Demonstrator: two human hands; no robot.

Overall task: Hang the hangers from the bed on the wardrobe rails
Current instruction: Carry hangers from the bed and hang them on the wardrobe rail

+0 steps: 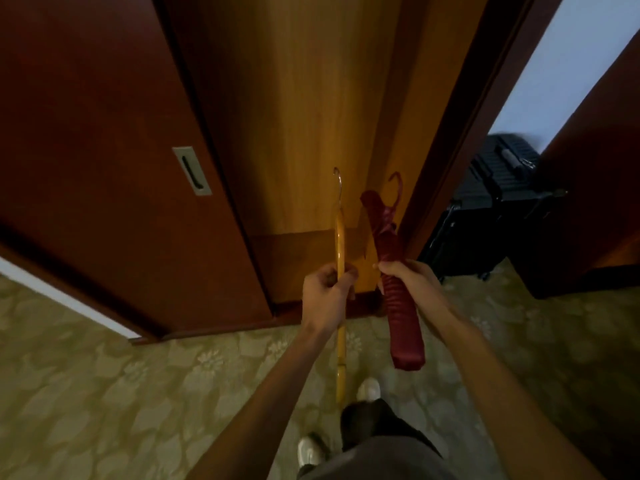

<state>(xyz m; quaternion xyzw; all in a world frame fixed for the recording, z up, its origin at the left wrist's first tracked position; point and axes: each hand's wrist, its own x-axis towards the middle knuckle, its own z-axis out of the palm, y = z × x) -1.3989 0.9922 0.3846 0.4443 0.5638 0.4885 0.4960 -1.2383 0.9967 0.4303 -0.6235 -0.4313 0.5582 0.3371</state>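
At the open wardrobe [304, 116], each hand carried one hanger, both edge-on to the camera with hooks pointing up and away. The left hand [325, 299] had its fingers closed around the wooden hanger [340, 244], gripping it partway along its length; the right hand [412, 282] was wrapped round the padded hanger [401, 306] near its middle. Neither hook was on anything yet. No rail showed at all — it must have sat above the view — so, by my reckoning, the fetching from the bed was done for these two and the lifting and hooking remained. Whether more hangers waited on the bed could not be told.

The wooden one was slim, glossy, honey-coloured, with a thin metal hook; it looked rigid and smooth. The padded one was plump, dark red, its satin-like cover gathered into fine ribs, its hook wrapped in matching colour — soft enough to give under a squeeze, I'd judge. The sliding door [104, 150] was dark polished wood with a recessed metal pull [191, 170]; the interior was paler grained veneer. A patterned carpet [121, 393] lay underfoot, and a black ribbed suitcase [491, 202] stood to the right.
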